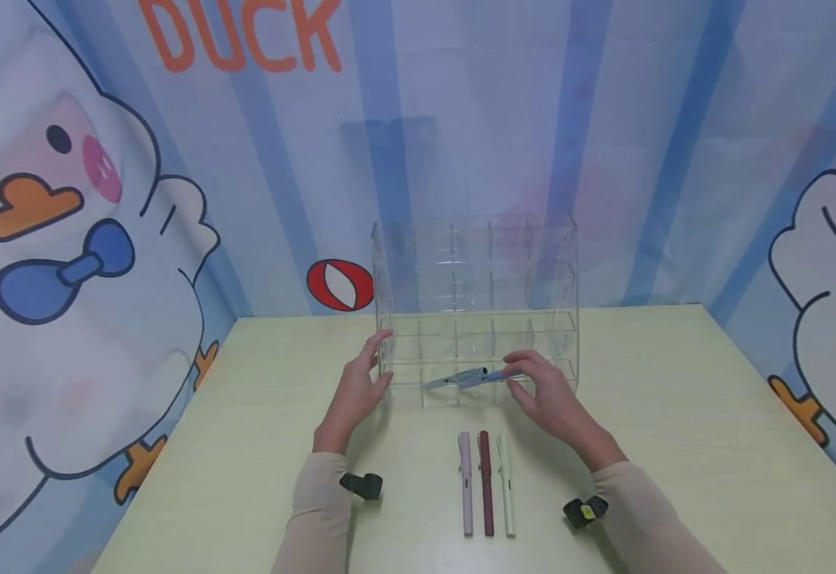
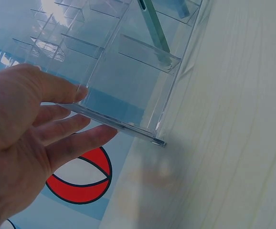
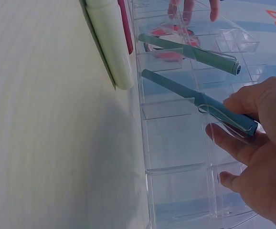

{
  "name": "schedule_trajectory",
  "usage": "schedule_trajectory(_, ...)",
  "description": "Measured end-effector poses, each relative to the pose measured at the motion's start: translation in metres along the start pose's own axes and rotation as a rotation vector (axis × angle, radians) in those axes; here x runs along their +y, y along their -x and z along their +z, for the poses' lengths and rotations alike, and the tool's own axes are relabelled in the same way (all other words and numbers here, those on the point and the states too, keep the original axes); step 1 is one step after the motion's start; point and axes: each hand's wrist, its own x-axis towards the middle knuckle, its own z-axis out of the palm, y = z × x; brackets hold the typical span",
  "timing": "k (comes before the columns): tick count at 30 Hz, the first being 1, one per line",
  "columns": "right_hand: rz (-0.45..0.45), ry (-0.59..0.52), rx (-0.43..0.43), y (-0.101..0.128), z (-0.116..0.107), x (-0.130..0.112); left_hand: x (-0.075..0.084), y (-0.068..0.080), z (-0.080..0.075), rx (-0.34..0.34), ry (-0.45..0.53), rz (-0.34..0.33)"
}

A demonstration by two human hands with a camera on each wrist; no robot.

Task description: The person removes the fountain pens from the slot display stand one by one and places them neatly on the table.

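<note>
A: Backdrop: blue striped curtain with cartoon ducks; pale green table in front. What stands on it?

B: Item one, a clear plastic organizer, tiered, split into small compartments, at the far middle of the table. Item two, a grey-green pen lying tilted in a front-row compartment. Item three, a blue pen just beside it, tip down into the neighbouring front compartment.

A: Hands?

B: Right hand pinches the blue pen at its clip end between thumb and fingers. Left hand is spread, fingers straight, fingertips resting against the organizer's left wall; it holds nothing.

A: Loose stock?

B: Three capped pens side by side on the table near the person: pink pen, dark red pen, pale green pen. Well apart from the organizer.

A: Risks?

B: In my judgement, the organizer looks light, so a push from the pen could slide it if the left hand eases off. The blue pen leans at a shallow angle; released so, it might catch on a divider or tip out over the low front lip. It could also knock the grey-green pen.

A: Writing?

B: Orange capitals "DUCK" at the top of the curtain. A red and white ball is printed low on it. No brand on the pens can be read.
</note>
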Motion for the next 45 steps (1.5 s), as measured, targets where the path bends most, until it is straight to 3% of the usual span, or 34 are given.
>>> schedule_trajectory(16, -0.044, 0.032, -0.019, 0.0013, 0.0032, 0.0013, -0.0005, 0.0001, -0.0002, 0.0, 0.004, 0.004)
schedule_trajectory(45, -0.004, 0.051, -0.075, 0.0014, -0.004, -0.0001, -0.0007, 0.0002, 0.0001, 0.002, -0.008, 0.0)
